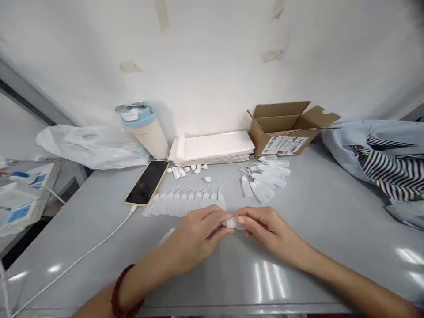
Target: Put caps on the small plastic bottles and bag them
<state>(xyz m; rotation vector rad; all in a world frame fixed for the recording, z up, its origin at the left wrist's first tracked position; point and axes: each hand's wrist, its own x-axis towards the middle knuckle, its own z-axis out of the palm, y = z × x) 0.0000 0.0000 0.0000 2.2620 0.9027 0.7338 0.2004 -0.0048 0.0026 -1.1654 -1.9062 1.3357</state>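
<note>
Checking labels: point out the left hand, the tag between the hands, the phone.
Left hand [194, 236]: head view, back of hand.
White tag [234, 223]: head view, its middle.
Phone [147, 182]: head view, black screen.

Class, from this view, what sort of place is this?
Probably a small packing workbench: strung white tags, a labelled cardboard shipping box, and a stack of flat white packets.

The held tag [233, 223] looks whitish, though fingers hide most of it. The other tags [265, 179] are white, on a grey table [298, 247]. The box [285, 128] is brown, the tumbler [149, 139] cream with a pale blue lid [138, 115], the phone [147, 182] black with a gold edge, the bracelet [121, 291] dark red. The cloth [391, 170] is pale blue with black-and-white zebra stripes.
</note>
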